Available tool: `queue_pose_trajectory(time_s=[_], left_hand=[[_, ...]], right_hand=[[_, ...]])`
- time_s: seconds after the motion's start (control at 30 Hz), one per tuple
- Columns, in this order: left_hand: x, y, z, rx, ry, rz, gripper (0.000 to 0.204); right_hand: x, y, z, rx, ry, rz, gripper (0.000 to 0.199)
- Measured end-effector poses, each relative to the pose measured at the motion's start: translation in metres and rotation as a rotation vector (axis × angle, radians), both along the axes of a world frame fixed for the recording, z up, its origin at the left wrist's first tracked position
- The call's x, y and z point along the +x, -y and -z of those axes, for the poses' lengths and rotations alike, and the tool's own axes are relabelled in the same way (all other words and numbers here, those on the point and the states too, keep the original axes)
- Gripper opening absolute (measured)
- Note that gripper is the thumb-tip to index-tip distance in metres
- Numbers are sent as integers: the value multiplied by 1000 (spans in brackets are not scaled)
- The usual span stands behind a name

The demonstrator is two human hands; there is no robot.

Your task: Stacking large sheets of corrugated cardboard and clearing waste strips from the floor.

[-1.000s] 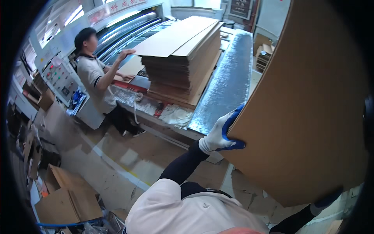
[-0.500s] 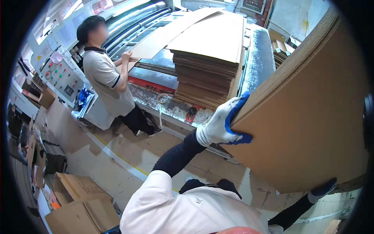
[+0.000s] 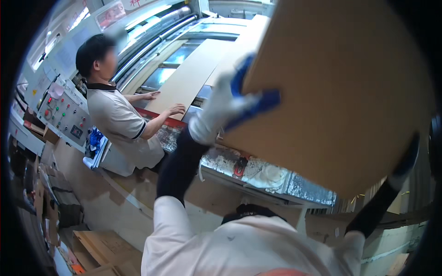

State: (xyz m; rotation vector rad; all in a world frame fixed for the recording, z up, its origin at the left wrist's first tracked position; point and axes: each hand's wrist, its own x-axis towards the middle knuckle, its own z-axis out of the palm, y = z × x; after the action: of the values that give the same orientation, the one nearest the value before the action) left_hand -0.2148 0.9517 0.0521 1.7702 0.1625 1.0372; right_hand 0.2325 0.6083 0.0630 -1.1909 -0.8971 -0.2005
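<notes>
A stack of large brown cardboard sheets [image 3: 331,101] fills the right half of the view, held up broad face toward me. My left hand [image 3: 235,101], in a white glove with blue palm and fingers, is closed on its left edge, thumb across the near face. At the lower right edge my right hand [image 3: 407,158], in a dark-looking glove, grips the sheets, its fingers partly hidden. Behind them, a co-worker [image 3: 113,106] has both hands at the near end of a long cardboard sheet [image 3: 193,73] lying on the machine bed.
The machine's worn metal front ledge [image 3: 216,161] runs below the sheets, with a red-handled tool [image 3: 240,166] and a whitish bundle [image 3: 270,178] on it. A control panel [image 3: 64,112] stands left of the co-worker. Cardboard boxes [image 3: 106,248] lie at lower left.
My hands have carried the cardboard stack left and up, over the machine ledge, hiding the pile there. The co-worker's raised sheet now lies on the machine bed.
</notes>
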Motion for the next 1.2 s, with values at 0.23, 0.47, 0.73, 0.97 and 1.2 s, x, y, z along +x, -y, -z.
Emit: queue_pose_trajectory(time_s=[0.23,0.47,0.73,0.97,1.2], left_hand=[[-4,-154,-64,191,-193,12,44],[40,-294,33,386,-489,-145,49],[53,-263,69,-521,-377,84,52],[41,-285,143,-509,-98,38,45],[15,-270,136,-848,13,210,49]], right_hand=[[-56,-226,-84,-44,-108,-349,51],[52,-396,20,-384,-151,-529,49],[45,-432,91,-618,-697,-793,46],[20,-423,74,-597,-821,-712,41],[12,-419,78,-570,-578,-639,43]])
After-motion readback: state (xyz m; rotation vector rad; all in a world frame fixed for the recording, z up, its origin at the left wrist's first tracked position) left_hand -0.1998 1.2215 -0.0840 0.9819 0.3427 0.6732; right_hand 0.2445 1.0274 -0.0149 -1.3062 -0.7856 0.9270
